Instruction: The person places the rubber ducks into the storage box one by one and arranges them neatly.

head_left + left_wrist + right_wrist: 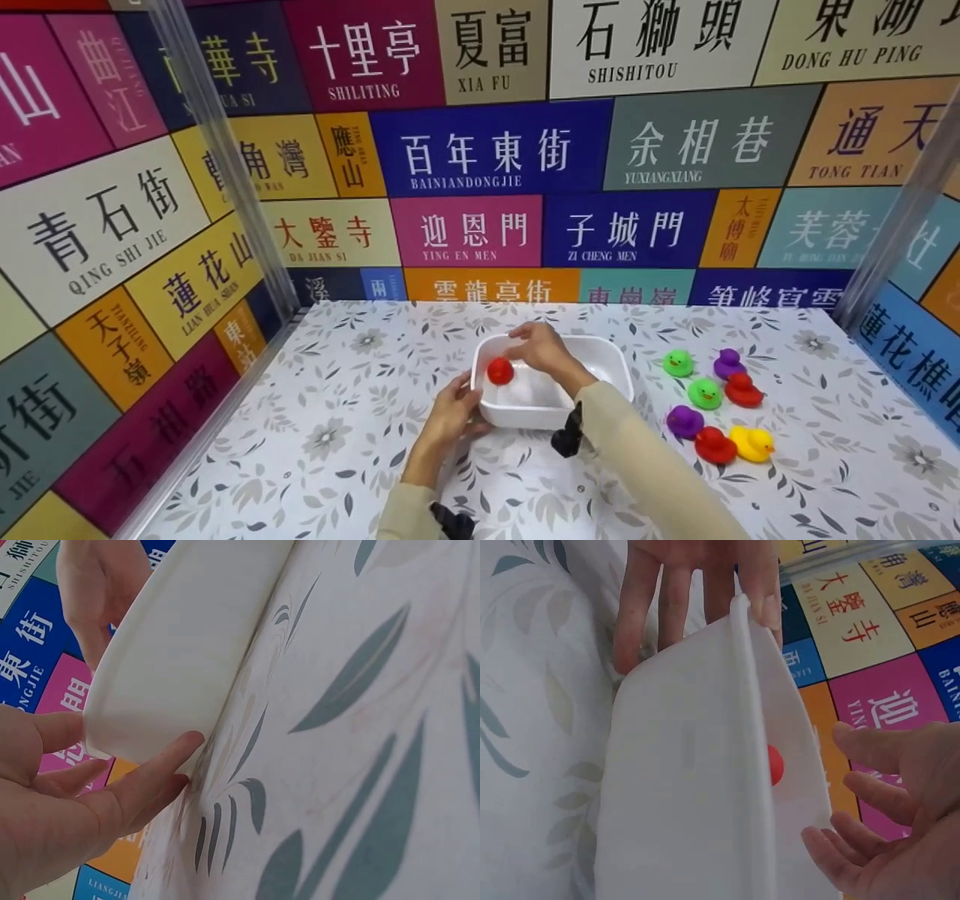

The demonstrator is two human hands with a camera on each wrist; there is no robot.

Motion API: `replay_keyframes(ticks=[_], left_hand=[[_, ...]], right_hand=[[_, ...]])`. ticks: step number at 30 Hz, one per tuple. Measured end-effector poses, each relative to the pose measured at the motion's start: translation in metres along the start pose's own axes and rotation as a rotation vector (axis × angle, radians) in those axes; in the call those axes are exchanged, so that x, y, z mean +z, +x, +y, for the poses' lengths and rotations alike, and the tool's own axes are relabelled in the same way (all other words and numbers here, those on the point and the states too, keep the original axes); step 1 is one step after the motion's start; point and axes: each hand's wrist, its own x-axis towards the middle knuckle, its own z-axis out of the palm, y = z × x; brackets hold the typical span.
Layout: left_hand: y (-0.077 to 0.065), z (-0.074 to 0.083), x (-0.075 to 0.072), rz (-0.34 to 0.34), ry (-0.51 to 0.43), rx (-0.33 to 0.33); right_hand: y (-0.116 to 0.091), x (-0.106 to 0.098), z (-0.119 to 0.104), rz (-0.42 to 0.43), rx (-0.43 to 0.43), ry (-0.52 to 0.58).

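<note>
The left hand (454, 409) is gripping the end of a shallow, rounded-rectangular white plastic tub (525, 418), its thumb pressing at the rim and its fingers lying along the outer wall. The right hand (544, 349) is holding nothing; its fingers are hanging loosely bent and spread above the tub's far side. A small, rounded, glossy red toy (500, 370), apparently a duck, is sitting inside the tub between the two hands, close to the wall that the left hand is gripping.

To the right of the right forearm, seven glossy toy ducks are standing in a loose group: two bright green ones (678, 363) (705, 393), two purple ones (727, 364) (685, 422), two red ones (743, 390) (715, 445) and a yellow one (751, 443).

The ducks are looking like hollow soft vinyl: probably very light, squeezable, hard to break, and a little slick where the surface is shining. Their round bodies are offering the surest hold, thumb on one flank and fingertips on the other; the small heads are giving less to pinch. The tub is seeming light too, thin-walled but fairly stiff, likely sliding easily on the white leaf-patterned cloth (330, 439) if nudged. Its rim is making the best handle, just where the left thumb is pressing.
</note>
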Motion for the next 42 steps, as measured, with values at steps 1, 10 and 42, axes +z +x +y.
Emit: replay_keyframes(ticks=[1,10,42], left_hand=[[0.000,0.001,0.000,-0.002,-0.001,0.002],[-0.002,-0.002,-0.002,0.002,0.001,-0.005],[-0.002,-0.003,-0.002,-0.011,-0.013,-0.006]], right_hand=[[-0.002,-0.004,-0.003,0.013,-0.021,-0.001],[-0.029,-0.043,-0.005,0.041,-0.127,0.042],[-0.114,-0.215,0.129,0.108,0.042,0.040]])
